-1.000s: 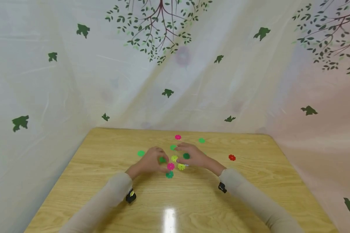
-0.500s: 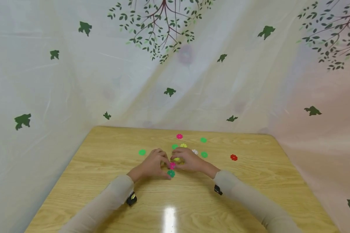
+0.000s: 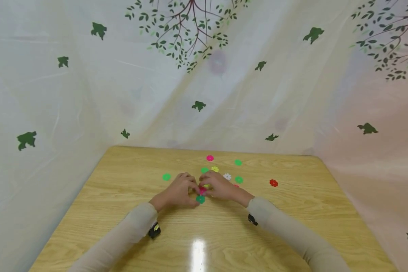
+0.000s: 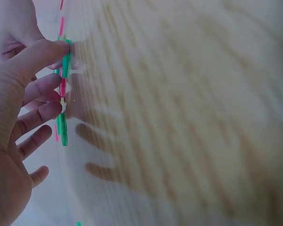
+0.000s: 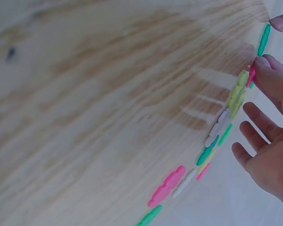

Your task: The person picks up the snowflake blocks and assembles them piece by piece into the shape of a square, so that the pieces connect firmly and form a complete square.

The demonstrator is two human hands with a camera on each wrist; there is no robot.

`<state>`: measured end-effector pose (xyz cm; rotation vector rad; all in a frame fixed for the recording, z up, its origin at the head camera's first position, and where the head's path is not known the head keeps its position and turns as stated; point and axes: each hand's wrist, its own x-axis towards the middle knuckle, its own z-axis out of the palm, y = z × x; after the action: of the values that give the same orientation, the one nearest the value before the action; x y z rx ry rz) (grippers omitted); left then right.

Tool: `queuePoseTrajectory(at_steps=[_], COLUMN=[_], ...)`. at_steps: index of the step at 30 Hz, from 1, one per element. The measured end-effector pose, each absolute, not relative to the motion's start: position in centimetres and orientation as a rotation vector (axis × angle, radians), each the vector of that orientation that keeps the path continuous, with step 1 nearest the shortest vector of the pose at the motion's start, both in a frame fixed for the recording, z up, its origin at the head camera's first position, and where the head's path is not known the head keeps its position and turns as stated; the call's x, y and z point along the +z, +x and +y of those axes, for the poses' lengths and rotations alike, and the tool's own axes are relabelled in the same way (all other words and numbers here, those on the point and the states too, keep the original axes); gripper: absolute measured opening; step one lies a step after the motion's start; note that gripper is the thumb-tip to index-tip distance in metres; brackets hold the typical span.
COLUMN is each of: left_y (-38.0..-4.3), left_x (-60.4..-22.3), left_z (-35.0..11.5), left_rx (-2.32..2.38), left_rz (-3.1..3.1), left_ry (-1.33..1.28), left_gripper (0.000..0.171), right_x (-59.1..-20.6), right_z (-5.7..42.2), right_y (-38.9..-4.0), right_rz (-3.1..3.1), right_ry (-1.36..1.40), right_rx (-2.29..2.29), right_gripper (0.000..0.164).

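Observation:
My left hand (image 3: 180, 190) curves round the left side of a teal-green flower-shaped disc (image 3: 200, 199). Its thumb meets that disc's edge in the left wrist view, and the index finger reaches the pink flower-shaped disc (image 3: 202, 191). From the other side my right hand (image 3: 219, 186) pinches the pink disc, thumb (image 5: 266, 70) against it, its other fingers spread behind. Both discs lie low at the tabletop, edge to edge in the head view. A yellow disc (image 5: 237, 92) sits beside the right fingers, partly covered in the head view.
Farther back on the wooden table (image 3: 122, 211) lie a yellow disc (image 3: 215, 169), a white disc (image 3: 227, 176), a pink disc (image 3: 210, 158) and several green ones. One green disc (image 3: 166, 176) is beyond the left hand; a red disc (image 3: 273, 183) is far right. A printed curtain (image 3: 156, 94) hangs behind.
My right hand has moved left and nearer to the left hand, onto the pink disc, uncovering green, white and yellow discs. The pink and teal-green discs have shifted slightly away from me.

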<state>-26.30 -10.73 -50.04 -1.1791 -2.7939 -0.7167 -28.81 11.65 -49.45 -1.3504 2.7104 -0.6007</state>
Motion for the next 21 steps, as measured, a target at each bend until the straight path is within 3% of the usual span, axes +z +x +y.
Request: queuePoseTrajectory(at_steps=[8, 21], left_y=[-26.43, -26.72], left_x=[-50.15, -50.08], left_z=[-10.28, -9.8], left_rx=[-0.714, -0.753], left_rz=[-2.829, -2.87], left_ry=[-1.172, -1.163], left_gripper=[0.03, 0.022], right_x=[-49.07, -49.68], right_z=[11.74, 12.3], right_y=[-28.59, -28.97], right_rz=[2.712, 2.664], right_ry=[-1.187, -1.177], right_rx=[-0.632, -0.732], right_gripper=[0.025, 0.022])
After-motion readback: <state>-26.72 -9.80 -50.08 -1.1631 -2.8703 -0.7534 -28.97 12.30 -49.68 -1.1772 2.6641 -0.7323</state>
